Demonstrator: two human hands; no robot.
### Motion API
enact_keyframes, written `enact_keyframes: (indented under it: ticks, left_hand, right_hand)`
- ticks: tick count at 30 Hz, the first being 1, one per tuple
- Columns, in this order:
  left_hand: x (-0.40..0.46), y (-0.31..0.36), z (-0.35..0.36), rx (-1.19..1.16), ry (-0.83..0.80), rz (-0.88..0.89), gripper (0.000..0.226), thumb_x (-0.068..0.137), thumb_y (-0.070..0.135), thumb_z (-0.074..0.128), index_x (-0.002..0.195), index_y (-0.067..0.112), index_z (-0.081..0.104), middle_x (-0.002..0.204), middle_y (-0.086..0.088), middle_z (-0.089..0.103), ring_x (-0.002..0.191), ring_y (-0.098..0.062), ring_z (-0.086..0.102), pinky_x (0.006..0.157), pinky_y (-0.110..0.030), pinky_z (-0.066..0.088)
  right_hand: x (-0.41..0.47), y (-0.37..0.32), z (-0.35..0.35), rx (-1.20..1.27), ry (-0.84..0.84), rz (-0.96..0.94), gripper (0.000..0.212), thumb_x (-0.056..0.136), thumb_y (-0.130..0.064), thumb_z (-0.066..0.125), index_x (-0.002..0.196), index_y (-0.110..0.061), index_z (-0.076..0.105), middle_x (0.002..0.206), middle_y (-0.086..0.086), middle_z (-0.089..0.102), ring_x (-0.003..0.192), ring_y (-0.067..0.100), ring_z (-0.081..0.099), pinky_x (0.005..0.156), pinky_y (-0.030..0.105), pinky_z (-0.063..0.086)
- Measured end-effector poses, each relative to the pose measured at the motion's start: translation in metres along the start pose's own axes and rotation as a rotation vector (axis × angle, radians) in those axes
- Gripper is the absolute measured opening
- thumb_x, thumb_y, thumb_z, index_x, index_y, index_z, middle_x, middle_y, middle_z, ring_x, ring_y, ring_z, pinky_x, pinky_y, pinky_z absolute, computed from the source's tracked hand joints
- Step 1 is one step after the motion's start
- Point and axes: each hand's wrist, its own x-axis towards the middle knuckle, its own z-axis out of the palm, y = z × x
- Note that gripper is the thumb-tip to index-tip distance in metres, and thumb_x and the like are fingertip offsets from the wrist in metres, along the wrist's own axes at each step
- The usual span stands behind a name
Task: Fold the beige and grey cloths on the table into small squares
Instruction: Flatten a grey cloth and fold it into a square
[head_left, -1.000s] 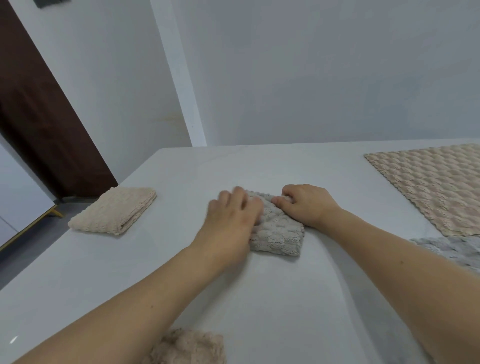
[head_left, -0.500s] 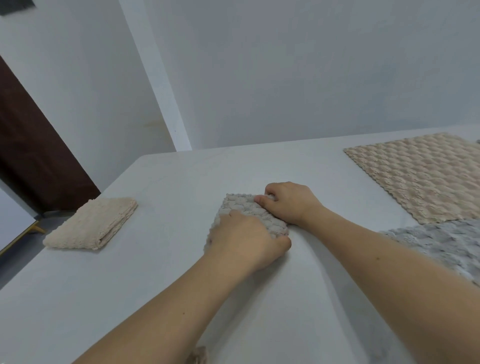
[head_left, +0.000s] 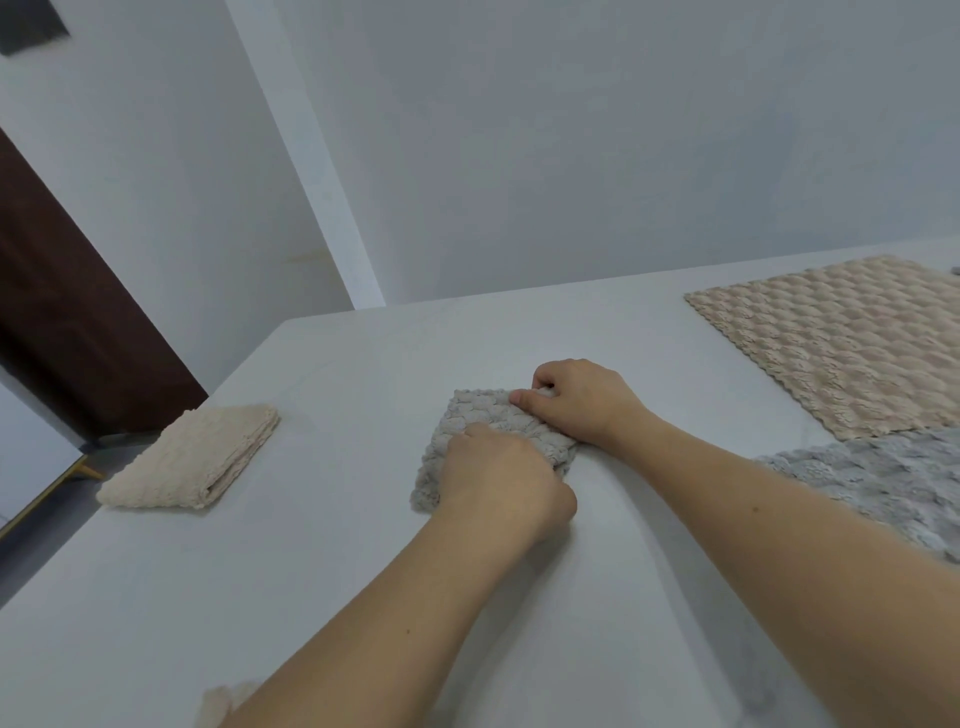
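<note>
Both hands (head_left: 540, 441) on folded grey cloth (head_left: 467, 431) — curled, gripping.

No readable text, label or number shows anywhere.

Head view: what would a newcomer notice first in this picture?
First, the two hands at the centre of the white table: the left hand and the right hand both hold a small folded grey cloth. To the left lies a folded beige cloth. At the right edge, a flat beige cloth and a grey cloth lie unfolded.
</note>
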Motion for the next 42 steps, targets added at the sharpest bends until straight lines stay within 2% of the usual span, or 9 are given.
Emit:
enact_keyframes:
  ticks: [5,11,16,19,21,23,25,32,42]
  left_hand:
    - [0.004,-0.005,0.008,-0.084,0.089,-0.024,0.046,0.098,0.036,0.032,0.131,0.011,0.053,0.132,-0.016,0.047,0.120,-0.030,0.044,0.094,-0.038,0.037]
    - [-0.007,0.003,0.034,-0.058,0.181,-0.050,0.045,0.091,0.026,0.039,0.130,0.005,0.036,0.131,-0.013,0.035,0.120,-0.029,0.035,0.083,-0.036,0.042]
    - [-0.010,0.006,0.038,-0.096,0.110,-0.030,0.059,0.077,0.031,0.042,0.130,0.006,0.032,0.130,-0.011,0.030,0.123,-0.030,0.027,0.105,-0.044,0.034]
    - [-0.016,-0.003,0.039,-0.109,0.066,0.029,0.067,0.072,0.038,0.035,0.132,0.009,0.031,0.135,-0.009,0.027,0.127,-0.029,0.022,0.110,-0.041,0.025]
    - [-0.013,-0.016,0.031,-0.165,0.043,0.053,0.056,0.084,0.041,0.035,0.132,0.011,0.036,0.136,-0.011,0.031,0.127,-0.030,0.024,0.109,-0.040,0.025]
    - [-0.001,-0.026,0.022,-0.274,0.024,0.049,0.034,0.094,0.025,0.037,0.126,0.016,0.042,0.134,-0.016,0.038,0.125,-0.034,0.029,0.105,-0.045,0.026]
    - [0.008,-0.033,0.020,-0.348,-0.016,0.004,0.029,0.098,0.023,0.032,0.124,0.018,0.043,0.135,-0.013,0.039,0.125,-0.035,0.028,0.105,-0.045,0.026]
    - [0.017,-0.035,0.029,-0.145,-0.066,0.078,0.042,0.091,0.056,0.035,0.117,0.023,0.041,0.129,-0.003,0.033,0.127,-0.027,0.024,0.107,-0.040,0.022]
    - [0.013,-0.030,0.029,0.021,-0.019,0.125,0.064,0.090,0.060,0.028,0.138,0.017,0.030,0.139,-0.007,0.028,0.131,-0.028,0.020,0.107,-0.042,0.021]
  right_hand:
    - [0.001,0.000,-0.001,0.033,0.005,0.018,0.039,0.087,-0.061,0.051,0.071,-0.026,0.052,0.072,-0.012,0.054,0.078,0.013,0.051,0.064,0.030,0.034]
    - [0.001,0.000,-0.002,0.034,-0.012,0.022,0.040,0.086,-0.062,0.053,0.069,-0.026,0.050,0.071,-0.012,0.053,0.074,0.012,0.050,0.061,0.029,0.034]
    - [0.001,0.000,-0.002,0.054,-0.018,0.033,0.041,0.085,-0.061,0.056,0.074,-0.022,0.054,0.072,-0.010,0.055,0.073,0.012,0.051,0.061,0.029,0.036]
    - [0.001,0.001,-0.003,0.089,-0.002,0.042,0.042,0.084,-0.061,0.058,0.073,-0.022,0.054,0.070,-0.010,0.054,0.072,0.012,0.050,0.060,0.029,0.034]
    - [0.000,0.000,-0.003,0.085,0.006,0.046,0.042,0.083,-0.062,0.058,0.073,-0.021,0.055,0.071,-0.010,0.054,0.074,0.013,0.051,0.060,0.029,0.035]
    - [0.001,0.001,-0.003,0.096,0.015,0.060,0.043,0.082,-0.062,0.059,0.073,-0.021,0.055,0.072,-0.009,0.055,0.074,0.013,0.052,0.061,0.029,0.036]
    - [0.001,0.001,-0.002,0.113,0.022,0.066,0.044,0.081,-0.063,0.060,0.071,-0.021,0.054,0.071,-0.008,0.056,0.072,0.014,0.053,0.060,0.029,0.037]
    - [0.002,0.002,-0.002,0.145,0.022,0.073,0.042,0.081,-0.060,0.061,0.072,-0.019,0.056,0.070,-0.007,0.057,0.070,0.014,0.052,0.060,0.029,0.038]
    - [0.003,0.003,-0.001,0.159,0.026,0.084,0.042,0.083,-0.061,0.059,0.073,-0.020,0.057,0.068,-0.008,0.057,0.067,0.011,0.052,0.058,0.029,0.036]
